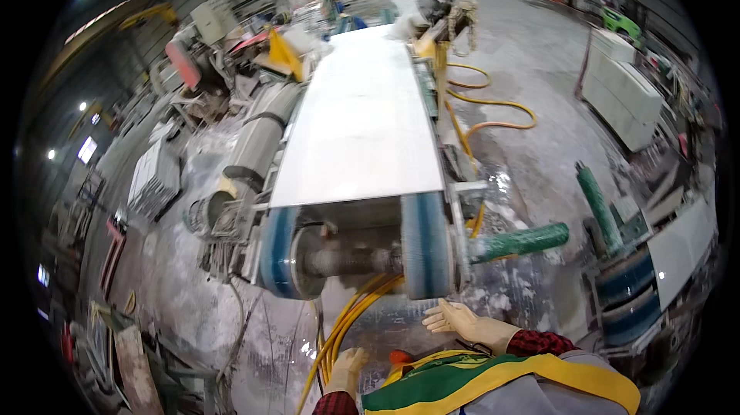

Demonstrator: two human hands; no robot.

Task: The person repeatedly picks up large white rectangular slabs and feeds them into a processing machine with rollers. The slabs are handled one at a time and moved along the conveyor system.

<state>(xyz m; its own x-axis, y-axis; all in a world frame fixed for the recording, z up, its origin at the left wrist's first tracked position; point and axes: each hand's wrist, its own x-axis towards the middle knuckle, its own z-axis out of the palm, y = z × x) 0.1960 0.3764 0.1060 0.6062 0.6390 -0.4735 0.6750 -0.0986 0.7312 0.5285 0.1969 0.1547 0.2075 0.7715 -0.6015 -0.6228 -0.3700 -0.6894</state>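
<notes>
My right hand (465, 320), in a cream-coloured glove, is held out with its fingers stretched and holds nothing. It is just below the near end of a roller conveyor's blue belt (425, 249). My left hand (347, 369), gloved alike, hangs lower down beside a bundle of yellow hoses (352, 320). Its fingers look loosely extended, with nothing visible in them. A long white slab (358, 122) lies flat on the conveyor, its near edge over the two blue belts. Between the belts shows a dark roller shaft (351, 262), blurred by motion. Neither hand touches the slab.
A green cylinder (524, 241) juts from the conveyor's right side. Further right stands another machine with blue belts (628, 295) and a white slab. Yellow hose (501, 124) loops across the wet floor. Stacked slabs (154, 178) stand at left, a large pale block (623, 99) at far right.
</notes>
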